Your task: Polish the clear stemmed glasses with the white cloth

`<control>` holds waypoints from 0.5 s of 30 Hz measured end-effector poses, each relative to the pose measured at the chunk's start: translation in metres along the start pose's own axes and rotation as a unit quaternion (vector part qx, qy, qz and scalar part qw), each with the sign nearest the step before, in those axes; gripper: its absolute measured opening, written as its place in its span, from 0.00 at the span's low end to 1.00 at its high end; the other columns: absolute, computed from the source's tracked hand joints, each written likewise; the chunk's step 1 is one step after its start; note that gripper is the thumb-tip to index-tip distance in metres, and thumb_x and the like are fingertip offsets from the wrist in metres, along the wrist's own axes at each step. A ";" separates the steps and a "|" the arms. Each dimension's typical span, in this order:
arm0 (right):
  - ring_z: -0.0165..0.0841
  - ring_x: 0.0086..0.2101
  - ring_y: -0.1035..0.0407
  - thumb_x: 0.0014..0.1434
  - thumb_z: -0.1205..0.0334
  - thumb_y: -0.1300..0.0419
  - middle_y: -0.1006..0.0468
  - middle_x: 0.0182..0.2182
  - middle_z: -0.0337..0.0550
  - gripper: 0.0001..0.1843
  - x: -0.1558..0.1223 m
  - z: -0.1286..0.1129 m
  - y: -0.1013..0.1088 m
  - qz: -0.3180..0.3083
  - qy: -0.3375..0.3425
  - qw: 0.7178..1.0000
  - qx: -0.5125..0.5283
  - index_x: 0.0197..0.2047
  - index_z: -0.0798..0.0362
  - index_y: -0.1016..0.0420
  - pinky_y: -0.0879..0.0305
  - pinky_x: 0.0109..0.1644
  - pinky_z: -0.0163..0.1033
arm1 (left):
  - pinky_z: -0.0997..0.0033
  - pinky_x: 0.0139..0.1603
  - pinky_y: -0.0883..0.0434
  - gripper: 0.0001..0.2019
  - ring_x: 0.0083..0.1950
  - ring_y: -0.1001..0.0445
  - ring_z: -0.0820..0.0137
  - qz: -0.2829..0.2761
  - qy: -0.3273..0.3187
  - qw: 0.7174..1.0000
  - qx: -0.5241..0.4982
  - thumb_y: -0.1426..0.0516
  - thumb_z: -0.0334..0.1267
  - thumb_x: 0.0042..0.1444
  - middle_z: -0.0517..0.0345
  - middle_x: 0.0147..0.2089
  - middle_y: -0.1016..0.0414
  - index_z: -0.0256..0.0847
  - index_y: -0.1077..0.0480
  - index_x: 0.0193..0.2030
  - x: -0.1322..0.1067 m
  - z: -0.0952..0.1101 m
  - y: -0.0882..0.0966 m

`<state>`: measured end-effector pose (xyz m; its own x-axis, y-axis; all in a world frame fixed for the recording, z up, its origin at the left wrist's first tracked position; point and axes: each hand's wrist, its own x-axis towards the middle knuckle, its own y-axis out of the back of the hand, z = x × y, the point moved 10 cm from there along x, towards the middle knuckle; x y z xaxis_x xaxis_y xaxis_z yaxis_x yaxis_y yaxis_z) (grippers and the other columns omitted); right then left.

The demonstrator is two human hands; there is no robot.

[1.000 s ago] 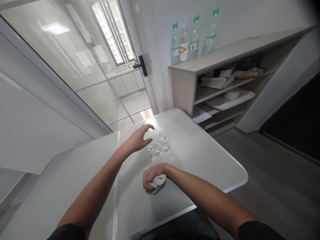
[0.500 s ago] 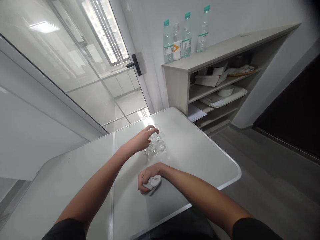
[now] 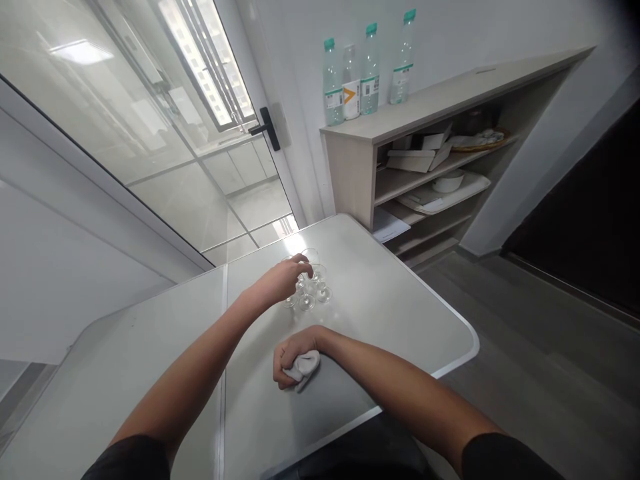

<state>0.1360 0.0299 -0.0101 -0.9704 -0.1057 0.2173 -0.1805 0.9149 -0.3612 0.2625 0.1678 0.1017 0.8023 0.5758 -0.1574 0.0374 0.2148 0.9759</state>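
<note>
Several small clear stemmed glasses (image 3: 307, 302) stand in a tight cluster on the pale table (image 3: 395, 300). Over the cluster's left side reaches my left hand (image 3: 290, 275), its curved fingers apart and the fingertips down among the glasses. Part of the cluster is hidden behind it, and whether a fingertip touches a glass is unclear. Nearer to me, my right hand (image 3: 295, 357) rests low over the tabletop, its fingers wrapped round a bunched white cloth (image 3: 306, 365).
A low shelf unit (image 3: 350, 167) adjoins the table's far right edge, with several plastic bottles (image 3: 370, 73) on top and a tray (image 3: 470, 193) inside. Behind the table stands a glazed door with a black handle (image 3: 270, 129). A seam crosses the tabletop at left.
My left hand's fingers have curled inward and lower beside the glasses. My right hand still holds the cloth in the same place. The view has shifted slightly.
</note>
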 end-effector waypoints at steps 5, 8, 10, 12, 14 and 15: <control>0.33 0.25 0.38 0.53 0.46 0.28 0.31 0.20 0.43 0.24 0.000 0.004 0.003 0.011 -0.021 1.000 -0.020 0.23 0.60 0.25 0.41 0.33 0.37 | 0.65 0.44 0.25 0.21 0.46 0.21 0.62 0.014 0.004 1.000 0.006 0.46 0.21 0.53 0.53 0.63 0.29 0.47 0.23 0.48 0.000 -0.001 0.000; 0.33 0.26 0.38 0.53 0.46 0.29 0.31 0.21 0.43 0.24 0.000 0.002 0.003 0.011 -0.020 0.999 -0.028 0.23 0.59 0.25 0.40 0.34 0.37 | 0.64 0.42 0.26 0.22 0.45 0.21 0.63 0.020 -0.004 1.000 0.003 0.48 0.19 0.52 0.53 0.62 0.29 0.46 0.23 0.46 0.000 -0.001 0.001; 0.34 0.26 0.38 0.53 0.46 0.29 0.31 0.21 0.43 0.24 -0.001 0.002 0.003 0.012 -0.023 0.999 -0.030 0.23 0.58 0.25 0.41 0.34 0.38 | 0.64 0.41 0.26 0.22 0.44 0.21 0.63 0.024 -0.005 1.000 -0.001 0.48 0.18 0.51 0.53 0.61 0.28 0.46 0.24 0.45 0.000 -0.002 0.001; 0.33 0.26 0.39 0.53 0.45 0.29 0.31 0.21 0.43 0.24 -0.001 0.004 0.004 0.017 -0.032 0.999 -0.033 0.23 0.58 0.26 0.41 0.33 0.38 | 0.64 0.41 0.26 0.22 0.45 0.21 0.62 0.028 -0.007 1.000 -0.003 0.48 0.18 0.51 0.53 0.61 0.28 0.46 0.24 0.44 -0.001 -0.002 0.002; 0.33 0.25 0.39 0.53 0.45 0.29 0.31 0.21 0.43 0.24 -0.001 0.006 0.004 0.019 -0.035 0.999 -0.032 0.24 0.58 0.26 0.41 0.33 0.38 | 0.64 0.43 0.26 0.22 0.46 0.21 0.62 0.031 -0.011 0.999 -0.007 0.48 0.18 0.51 0.53 0.61 0.28 0.46 0.24 0.44 -0.002 -0.001 0.002; 0.33 0.26 0.39 0.53 0.45 0.29 0.31 0.21 0.43 0.24 -0.001 0.006 0.004 0.016 -0.032 0.999 -0.030 0.24 0.58 0.26 0.41 0.33 0.38 | 0.63 0.44 0.26 0.21 0.46 0.21 0.61 0.032 -0.010 0.999 -0.012 0.48 0.18 0.52 0.53 0.61 0.28 0.46 0.24 0.44 -0.002 -0.001 0.003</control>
<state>0.1354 0.0315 -0.0172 -0.9843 -0.0983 0.1469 -0.1404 0.9397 -0.3120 0.2600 0.1682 0.1045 0.8143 0.5733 -0.0911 -0.0291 0.1970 0.9800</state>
